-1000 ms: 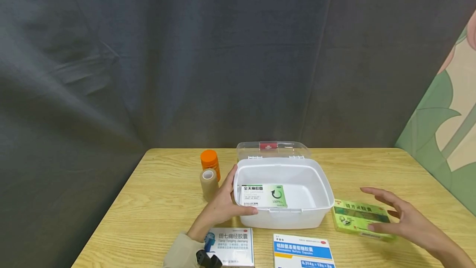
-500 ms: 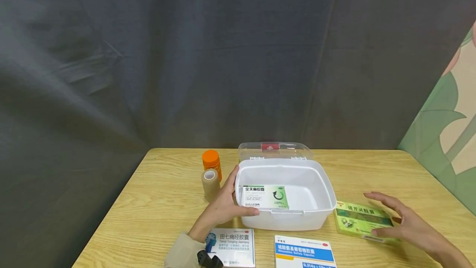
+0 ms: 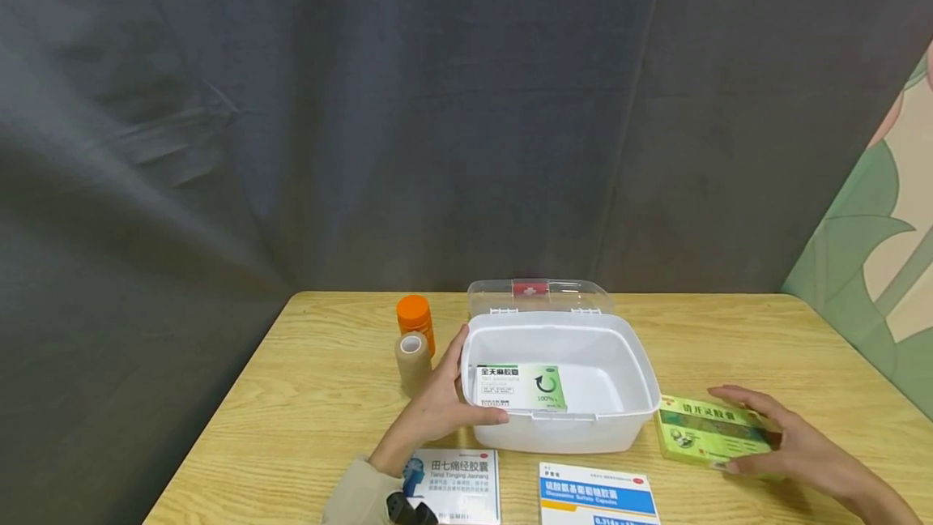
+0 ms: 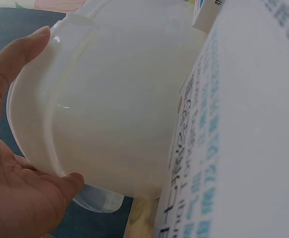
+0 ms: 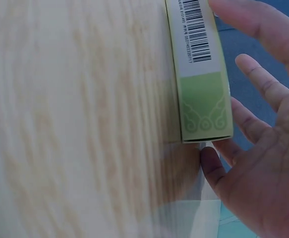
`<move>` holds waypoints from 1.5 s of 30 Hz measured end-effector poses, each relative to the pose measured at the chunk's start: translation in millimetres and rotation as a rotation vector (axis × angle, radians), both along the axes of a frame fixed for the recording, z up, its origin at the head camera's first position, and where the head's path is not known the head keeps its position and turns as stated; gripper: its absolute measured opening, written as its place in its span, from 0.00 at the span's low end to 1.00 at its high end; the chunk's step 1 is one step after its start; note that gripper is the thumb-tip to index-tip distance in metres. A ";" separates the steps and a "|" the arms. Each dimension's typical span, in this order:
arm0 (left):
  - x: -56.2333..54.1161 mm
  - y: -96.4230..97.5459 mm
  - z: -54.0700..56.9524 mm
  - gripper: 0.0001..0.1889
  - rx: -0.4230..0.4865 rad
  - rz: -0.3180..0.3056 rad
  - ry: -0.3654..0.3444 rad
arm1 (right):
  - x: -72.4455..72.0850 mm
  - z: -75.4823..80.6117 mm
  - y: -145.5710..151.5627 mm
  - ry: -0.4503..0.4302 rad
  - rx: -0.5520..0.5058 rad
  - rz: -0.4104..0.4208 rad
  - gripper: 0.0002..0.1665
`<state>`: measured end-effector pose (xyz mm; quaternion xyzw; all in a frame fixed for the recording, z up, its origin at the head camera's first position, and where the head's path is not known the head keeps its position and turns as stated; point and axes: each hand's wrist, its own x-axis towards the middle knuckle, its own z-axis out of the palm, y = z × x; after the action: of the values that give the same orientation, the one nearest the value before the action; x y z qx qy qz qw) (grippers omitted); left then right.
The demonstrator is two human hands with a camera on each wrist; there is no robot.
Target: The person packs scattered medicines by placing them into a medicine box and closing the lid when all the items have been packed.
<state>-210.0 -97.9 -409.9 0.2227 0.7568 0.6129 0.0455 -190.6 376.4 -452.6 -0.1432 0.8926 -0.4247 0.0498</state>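
My left hand (image 3: 435, 406) grips the left side of a white plastic box (image 3: 568, 434), thumb along its front and fingers at its left rim. Inside lies a white and green medicine box (image 3: 519, 387). Over at the right, my right hand (image 3: 798, 448) is spread around a yellow-green medicine box (image 3: 710, 432) lying flat on the table. Its thumb is right at the front edge, and its forefinger reaches over to the back edge. The right wrist view shows the barcode side of this green box (image 5: 199, 74), with the fingers (image 5: 263, 82) spread beside it.
The open box's clear lid (image 3: 572, 296) leans back behind it. An orange-capped bottle (image 3: 414, 314) and a tan bandage roll (image 3: 414, 367) stand to the left. Two medicine boxes, white and blue-grey (image 3: 462, 480) and white and blue (image 3: 598, 497), lie near the front of the wooden table (image 3: 291, 411).
The right hand has come down closer around the yellow-green medicine box, its forefinger lowering toward the back edge. The left hand keeps its hold on the white box. The view has shifted slightly.
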 end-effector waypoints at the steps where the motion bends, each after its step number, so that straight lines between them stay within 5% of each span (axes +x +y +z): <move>1: 0.1 0.0 0.0 0.63 -0.006 0.005 0.000 | 0.0 -0.2 -0.2 0.005 -0.003 0.004 0.49; 14: 1.7 0.1 0.0 0.64 -0.023 0.022 -0.006 | -0.1 0.8 -1.9 -0.032 0.053 0.029 0.48; 27: 2.9 0.6 0.0 0.63 -0.020 0.024 -0.012 | -1.4 1.4 -1.8 -0.096 0.110 -0.030 0.51; 45: 2.4 -0.4 -3.0 0.64 -0.012 0.022 -0.016 | 3.0 -1.1 -2.9 -0.002 0.126 -0.060 0.48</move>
<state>-207.6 -98.2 -412.9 0.2092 0.7624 0.6106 0.0464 -187.6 373.5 -453.7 -0.1125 0.9214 -0.3691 0.0469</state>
